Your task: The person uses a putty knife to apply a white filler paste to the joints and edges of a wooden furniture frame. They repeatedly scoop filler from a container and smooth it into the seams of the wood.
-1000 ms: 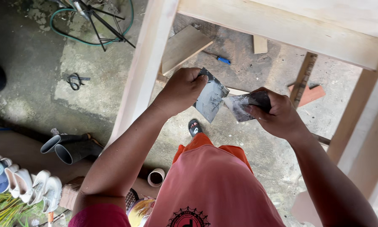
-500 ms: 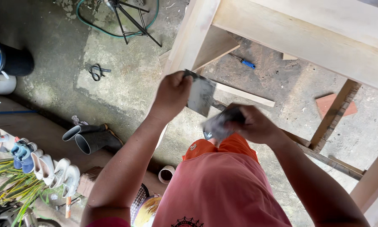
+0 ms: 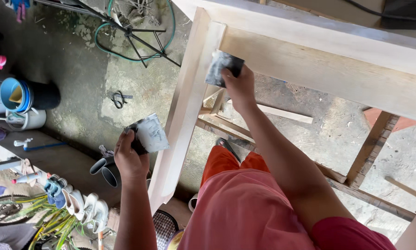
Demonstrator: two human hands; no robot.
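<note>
My right hand [image 3: 239, 85] is raised and presses a grey putty scraper [image 3: 222, 66] against the pale wooden frame [image 3: 309, 60], right at the joint where the upright leg [image 3: 184, 111] meets the top rail. My left hand [image 3: 130, 159] hangs lower, beside the leg, holding a second flat scraper [image 3: 151, 134] smeared with grey-white filler. Both arms reach out over my orange shorts and red shirt.
Below is a stained concrete floor with a green hose [image 3: 138, 51], a black metal stand [image 3: 143, 37] and wood offcuts [image 3: 282, 113]. Blue and white buckets [image 3: 20, 99], pipe pieces [image 3: 103, 169] and several shoes [image 3: 78, 203] crowd the left. More frame rails [image 3: 370, 148] lie to the right.
My right hand has lifted away from the left hand up to the frame's joint with its scraper. The left hand dropped lower and to the left. The camera view shifted right.
</note>
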